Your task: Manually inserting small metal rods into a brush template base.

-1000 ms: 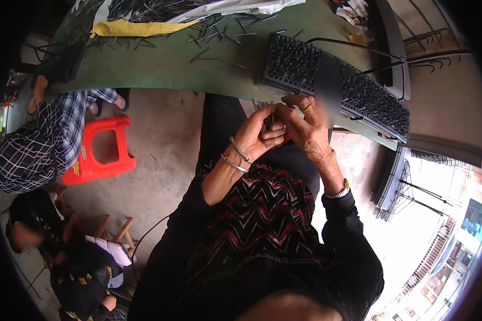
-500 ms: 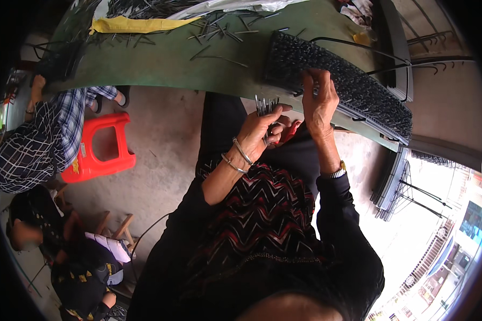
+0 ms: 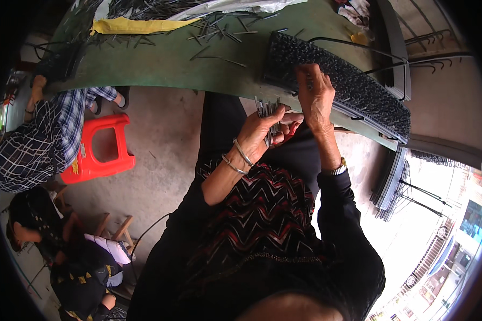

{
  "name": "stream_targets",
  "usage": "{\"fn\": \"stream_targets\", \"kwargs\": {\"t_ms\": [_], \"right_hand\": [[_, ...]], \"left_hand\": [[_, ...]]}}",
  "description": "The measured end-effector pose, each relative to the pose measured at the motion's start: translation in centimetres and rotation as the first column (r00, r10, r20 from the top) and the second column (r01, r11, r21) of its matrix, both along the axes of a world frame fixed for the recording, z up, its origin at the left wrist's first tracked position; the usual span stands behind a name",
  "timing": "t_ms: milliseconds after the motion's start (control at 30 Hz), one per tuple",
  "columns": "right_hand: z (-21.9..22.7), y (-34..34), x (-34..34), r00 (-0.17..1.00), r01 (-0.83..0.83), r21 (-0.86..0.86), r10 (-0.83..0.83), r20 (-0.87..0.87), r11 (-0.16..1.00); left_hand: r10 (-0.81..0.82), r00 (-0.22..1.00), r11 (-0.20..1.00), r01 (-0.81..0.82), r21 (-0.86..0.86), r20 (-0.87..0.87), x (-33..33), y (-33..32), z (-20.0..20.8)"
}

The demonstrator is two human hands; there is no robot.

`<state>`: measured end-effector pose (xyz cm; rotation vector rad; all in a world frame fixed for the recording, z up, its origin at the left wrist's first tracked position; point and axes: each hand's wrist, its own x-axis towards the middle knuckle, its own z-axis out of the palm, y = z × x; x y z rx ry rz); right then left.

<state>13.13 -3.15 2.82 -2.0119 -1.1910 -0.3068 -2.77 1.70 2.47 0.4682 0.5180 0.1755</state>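
Note:
My left hand (image 3: 263,128) is closed round a bunch of thin, dark metal rods (image 3: 268,108), their ends standing up above the fingers. Something red (image 3: 293,128) shows at its fingertips; I cannot tell what it is. My right hand (image 3: 317,99) bends over the near edge of a long black rack (image 3: 353,88), densely packed with small upright dark pieces. Its thumb and fingers are pinched together at the rack's left part, and whatever they hold is hidden.
Loose dark rods (image 3: 219,32) lie scattered on the green tabletop (image 3: 160,67), beside a yellow strip (image 3: 139,24) and white sheeting. A black wire frame (image 3: 359,44) stands along the rack. On the floor at left are a red stool (image 3: 103,148) and other people (image 3: 37,128).
My right hand has shifted slightly left and up along the rack, still pinched. My left hand stays in place with the rods, its fingers moved a little.

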Motion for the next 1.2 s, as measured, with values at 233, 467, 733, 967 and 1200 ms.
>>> {"fn": "stream_targets", "kwargs": {"t_ms": [233, 467, 733, 967, 1200], "right_hand": [[0.8, 0.1, -0.1, 0.989, 0.111, -0.125, -0.097, 0.114, 0.986], [1.5, -0.4, -0.3, 0.997, 0.055, -0.19, -0.063, -0.033, 0.98], [1.8, -2.4, -0.9, 0.937, -0.064, -0.109, 0.022, -0.348, 0.992], [3.3, -4.8, -2.0, 0.757, -0.221, -0.196, 0.041, -0.653, 0.956], [1.9, -2.3, -0.5, 0.987, 0.129, 0.083, -0.12, -0.104, 0.988]], "left_hand": [[-0.022, 1.0, 1.0, 0.021, -0.021, -0.01, -0.1, -0.2, 0.0], [-0.063, 0.998, 0.997, 0.063, 0.04, -0.004, -0.2, -0.3, 0.0], [0.013, 0.997, 0.996, -0.006, 0.088, -0.073, -0.5, -0.5, -0.1], [-0.049, 0.988, 0.995, 0.061, 0.079, -0.149, 0.3, -1.1, 0.1], [-0.008, 0.998, 1.0, 0.007, -0.015, -0.066, 0.2, -1.0, -0.9]]}}
